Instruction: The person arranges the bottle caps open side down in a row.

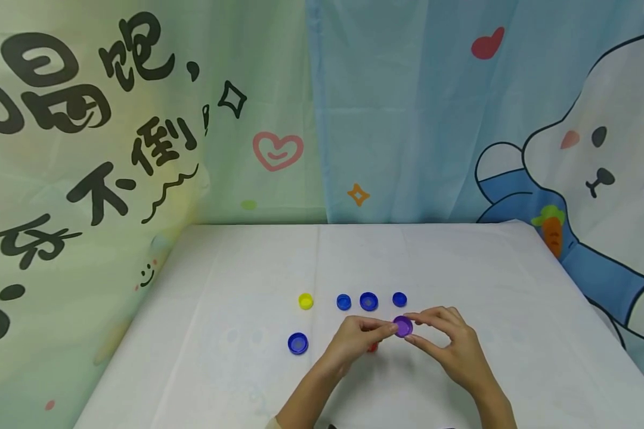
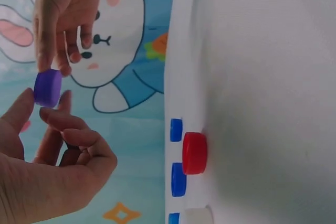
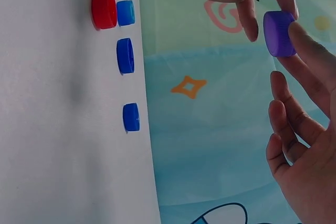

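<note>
A: Step in hand?

B: In my judgement, a two-handed hold of the purple cap, raised off the desk. The next move appears to call for one hand to release while the other steadies it.

A: Positions, left to right?

B: A wide blue cap lies near left, a yellow cap on its far side. Two blue caps follow, at the far side. Next, the left hand, meeting the purple cap's left edge; the red cap rests on the desk, partly covered by it in the head view.

A: And the hands?

B: The purple cap is between them. The right hand pinches its right edge with thumb and forefinger. The left appears to pinch likewise, though overlapping fingers obscure that grip. A small blue cap lies beyond.
</note>
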Tool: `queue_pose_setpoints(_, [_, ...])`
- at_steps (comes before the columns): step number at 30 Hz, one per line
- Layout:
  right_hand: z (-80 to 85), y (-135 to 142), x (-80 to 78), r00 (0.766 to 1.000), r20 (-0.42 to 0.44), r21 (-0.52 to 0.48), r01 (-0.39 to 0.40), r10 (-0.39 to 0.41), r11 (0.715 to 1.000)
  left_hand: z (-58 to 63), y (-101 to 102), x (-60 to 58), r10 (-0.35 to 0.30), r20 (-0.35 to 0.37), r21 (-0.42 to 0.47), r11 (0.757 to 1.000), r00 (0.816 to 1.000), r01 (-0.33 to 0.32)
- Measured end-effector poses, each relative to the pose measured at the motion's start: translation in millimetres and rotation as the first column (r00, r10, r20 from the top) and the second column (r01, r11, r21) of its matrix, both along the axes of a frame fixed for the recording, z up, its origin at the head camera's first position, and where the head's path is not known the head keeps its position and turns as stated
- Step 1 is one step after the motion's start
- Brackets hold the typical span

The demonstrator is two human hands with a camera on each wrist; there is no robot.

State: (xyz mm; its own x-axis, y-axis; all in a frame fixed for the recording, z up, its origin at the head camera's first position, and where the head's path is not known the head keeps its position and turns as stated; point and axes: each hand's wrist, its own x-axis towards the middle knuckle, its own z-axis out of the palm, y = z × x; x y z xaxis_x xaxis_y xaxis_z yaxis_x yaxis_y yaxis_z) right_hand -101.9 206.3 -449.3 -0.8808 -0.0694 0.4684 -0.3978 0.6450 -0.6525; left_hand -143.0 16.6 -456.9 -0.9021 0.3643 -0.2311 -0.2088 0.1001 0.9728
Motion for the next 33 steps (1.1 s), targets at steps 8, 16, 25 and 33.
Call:
queue_pose_setpoints(8, [-1.4,-0.7,0.3,1.000,0.013,0.003,0.004,-0.004,1.000,-2.6,2.3,-0.5,0.017,0.024,-0.022,1.000,1.000,-0.017])
queue_pose_setpoints(16, [-5.0,-1.4,0.5,0.996,0.091,-0.010,0.007,-0.006,1.000,-3.1,-0.4,-1.3,0.002,-0.261,-0.058,0.998,0.965,-0.018])
queue_pose_setpoints(25, [-8.9,0.2,-1.3,0.988,0.148,-0.087,-0.030,0.043,0.996,-2.3,-5.6,-5.8,-0.124,-0.702,-0.137,0.990,0.702,0.038])
queue_pose_setpoints(33, [4.7,-5.9,1.9,0.988,0.145,-0.135,-0.037,0.057,0.990,-3.1,-6.4,-7.3,-0.154,-0.751,-0.169,0.985,0.642,0.039])
